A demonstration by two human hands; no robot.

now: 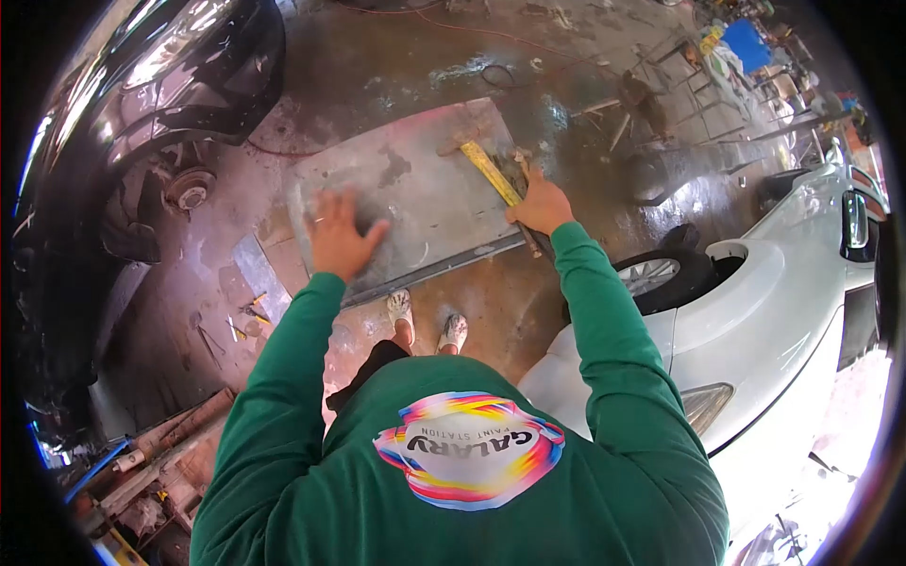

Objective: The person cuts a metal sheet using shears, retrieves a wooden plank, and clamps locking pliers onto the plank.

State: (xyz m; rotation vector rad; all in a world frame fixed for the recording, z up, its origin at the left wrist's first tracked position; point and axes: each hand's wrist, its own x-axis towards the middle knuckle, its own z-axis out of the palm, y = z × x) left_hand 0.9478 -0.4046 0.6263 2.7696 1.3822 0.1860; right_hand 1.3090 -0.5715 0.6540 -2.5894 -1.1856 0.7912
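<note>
My left hand (344, 236) is spread over the left part of a grey, scuffed metal-topped worktable (406, 203), its fingers slightly blurred. Whether it touches the surface I cannot tell. At the table's right end, my right hand (545, 205) is closed round a dark hammer (534, 244), whose slim handle shows below the palm. A yellow-handled hammer (490, 173) slants across the tabletop, its brownish head pointing away from me. The end of its handle meets my right hand, and I cannot tell whether the fingers hold it too.
A dark car (198, 85) with an exposed wheel hub (190, 191) stands left. A silver car (746, 311) is close on the right. Hand tools (250, 316) lie on the floor at lower left. A thin red hose (453, 28) crosses the far floor; metal frames (698, 90) stand at upper right.
</note>
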